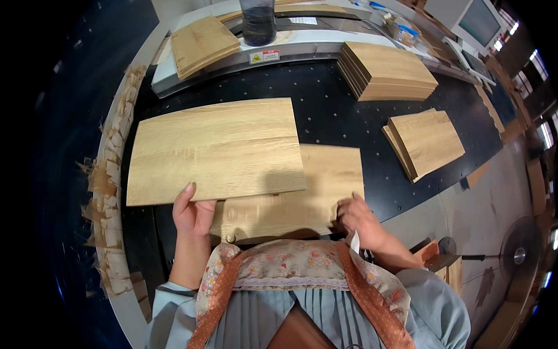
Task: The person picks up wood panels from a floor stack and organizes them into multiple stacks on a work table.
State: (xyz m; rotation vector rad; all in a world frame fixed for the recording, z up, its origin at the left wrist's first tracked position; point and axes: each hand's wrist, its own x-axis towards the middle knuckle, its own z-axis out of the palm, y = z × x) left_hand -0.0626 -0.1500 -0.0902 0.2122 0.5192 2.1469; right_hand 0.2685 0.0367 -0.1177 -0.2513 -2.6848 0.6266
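Note:
My left hand (pixel 195 216) grips a light wood-grain board (pixel 215 151) by its near edge, thumb on top and the other fingers beneath. This board is tilted and covers the left part of a second wood-grain board (pixel 331 174), which lies lower, close to my body. At the near right corner of that lower board is my right hand (pixel 357 218), its fingers curled in and slightly blurred. Whatever those fingers may hold is hidden.
On the black perforated table (pixel 273 81) stand a tall stack of boards (pixel 389 64) and a smaller stack (pixel 427 139) at right. More boards (pixel 203 43) and a dark container (pixel 258 23) rest on the machine ledge. A monitor (pixel 476 26) stands far right, a fan (pixel 520 253) below.

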